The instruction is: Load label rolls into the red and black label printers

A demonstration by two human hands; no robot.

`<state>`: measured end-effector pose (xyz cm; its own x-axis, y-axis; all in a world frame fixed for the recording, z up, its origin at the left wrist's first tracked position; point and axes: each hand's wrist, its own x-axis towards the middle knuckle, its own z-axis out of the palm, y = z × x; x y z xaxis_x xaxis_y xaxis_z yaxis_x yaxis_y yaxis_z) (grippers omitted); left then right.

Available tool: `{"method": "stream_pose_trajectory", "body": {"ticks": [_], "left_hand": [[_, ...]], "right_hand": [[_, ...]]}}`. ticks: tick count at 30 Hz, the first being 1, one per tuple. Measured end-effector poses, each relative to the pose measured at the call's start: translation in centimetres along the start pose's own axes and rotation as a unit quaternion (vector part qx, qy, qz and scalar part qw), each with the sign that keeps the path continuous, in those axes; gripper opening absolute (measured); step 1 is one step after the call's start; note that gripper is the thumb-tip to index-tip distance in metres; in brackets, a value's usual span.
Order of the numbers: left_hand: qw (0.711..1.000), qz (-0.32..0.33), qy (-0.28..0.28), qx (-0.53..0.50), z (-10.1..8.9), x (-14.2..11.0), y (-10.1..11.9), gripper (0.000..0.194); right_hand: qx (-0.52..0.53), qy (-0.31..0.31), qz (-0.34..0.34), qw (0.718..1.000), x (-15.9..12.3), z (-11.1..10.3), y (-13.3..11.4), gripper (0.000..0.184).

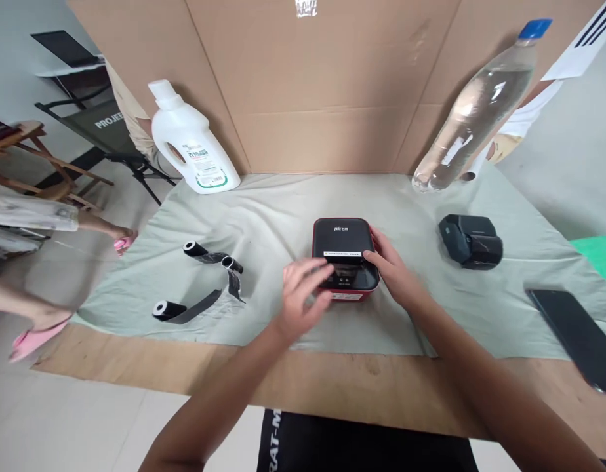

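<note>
A small black box-shaped device with a red lower edge, seemingly a label printer, sits in the middle of the cloth. A white strip label crosses its top, and a glossy panel faces me. My right hand grips its right side, thumb on the top edge and fingers along the side wall. Over the front left corner hovers my left hand, fingers spread, the tips near the glossy panel; whether they touch it I cannot tell. To the left lie three small rolls of black ribbon, partly unwound.
A white detergent jug and a large clear bottle with a blue cap stand against the cardboard panel. On the right lie a black handheld device and a phone. Other people are partly visible at both sides.
</note>
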<state>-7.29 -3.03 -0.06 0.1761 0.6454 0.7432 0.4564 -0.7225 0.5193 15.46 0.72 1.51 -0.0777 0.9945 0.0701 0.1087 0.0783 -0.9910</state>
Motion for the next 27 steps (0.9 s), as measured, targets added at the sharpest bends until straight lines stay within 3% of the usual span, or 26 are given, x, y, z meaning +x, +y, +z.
{"method": "stream_pose_trajectory", "body": {"ticks": [2,4,6,8,12,16,22,27], "left_hand": [[0.984,-0.161,0.024,-0.07,0.4,0.4,-0.5,0.041],[0.944,-0.295,0.024,-0.149,0.9,1.0,-1.0,0.043],[0.888,-0.395,0.015,-0.234,1.4,1.7,-1.2,0.047],[0.841,-0.456,0.006,-0.291,1.8,2.3,-1.3,0.051],[0.815,-0.486,-0.012,-0.315,1.8,3.5,-1.1,0.053],[0.794,-0.501,0.008,-0.343,1.4,4.2,-0.6,0.051],[0.782,-0.488,0.027,-0.386,0.8,3.8,-0.6,0.046],[0.768,-0.506,0.02,-0.393,0.6,3.7,-0.6,0.045]], "right_hand": [[0.036,-0.003,-0.007,0.999,0.0,0.5,0.5,0.062],[0.061,0.005,-0.008,0.998,-0.1,0.9,0.8,0.063],[0.077,0.016,0.001,0.997,-0.3,1.3,0.9,0.064],[0.084,0.026,0.009,0.996,-0.4,1.5,0.8,0.065],[0.071,0.031,0.003,0.997,-0.2,1.5,0.3,0.07],[0.059,0.027,0.002,0.998,-0.1,1.2,0.8,0.069],[0.058,0.074,-0.037,0.995,0.1,1.8,2.9,0.063],[0.101,0.085,-0.029,0.991,0.2,2.1,2.7,0.06]]}}
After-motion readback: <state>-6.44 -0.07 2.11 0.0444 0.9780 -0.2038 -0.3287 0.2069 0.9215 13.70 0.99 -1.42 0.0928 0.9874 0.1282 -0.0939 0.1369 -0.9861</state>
